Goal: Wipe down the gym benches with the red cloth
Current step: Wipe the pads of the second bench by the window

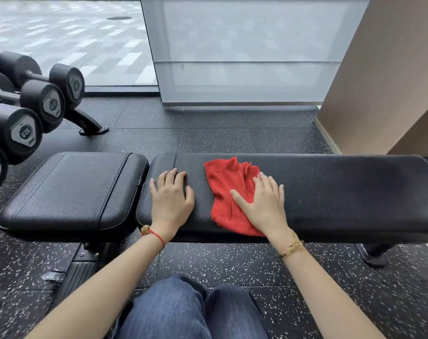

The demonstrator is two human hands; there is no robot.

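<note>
Black padded leather bench surface [330,192]: crumpled red terry cloth [226,189] under flat right hand [264,204]; left hand [171,194] flat beside, apart.

Soft window daylight, wide-angle edge bowing

Red cord bracelet [153,234], gold bracelets [290,248], jeans [190,311]

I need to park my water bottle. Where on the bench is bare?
The short seat pad is bare, as is the long pad beyond the right hand. Crowded: left hand and red cloth.
</note>
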